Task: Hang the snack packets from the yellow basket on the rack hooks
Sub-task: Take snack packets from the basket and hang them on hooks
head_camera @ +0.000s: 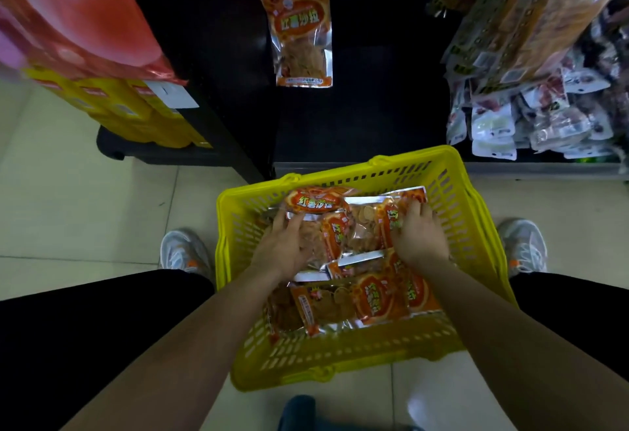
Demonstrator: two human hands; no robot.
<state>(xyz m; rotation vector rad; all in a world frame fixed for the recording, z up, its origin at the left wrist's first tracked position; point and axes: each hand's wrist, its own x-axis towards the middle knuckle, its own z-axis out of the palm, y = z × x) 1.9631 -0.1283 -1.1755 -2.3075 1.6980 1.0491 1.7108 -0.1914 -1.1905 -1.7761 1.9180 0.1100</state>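
Note:
A yellow basket (469,212) stands on the floor between my feet, filled with several orange snack packets (374,297). My left hand (284,246) reaches into the basket's left side, its fingers curled round the edge of an orange packet (335,236). On the right side my right hand (417,233) grips another orange packet (366,219). One matching packet (301,28) hangs on the dark rack (374,97) straight ahead; its hook is lost in the dark.
At the right hang many other snack packets (531,66) in dense rows. Yellow boxes (136,114) and a red and pink poster (68,15) stand at the left. Pale floor tiles (68,209) surround the basket, and my shoes (183,253) flank it.

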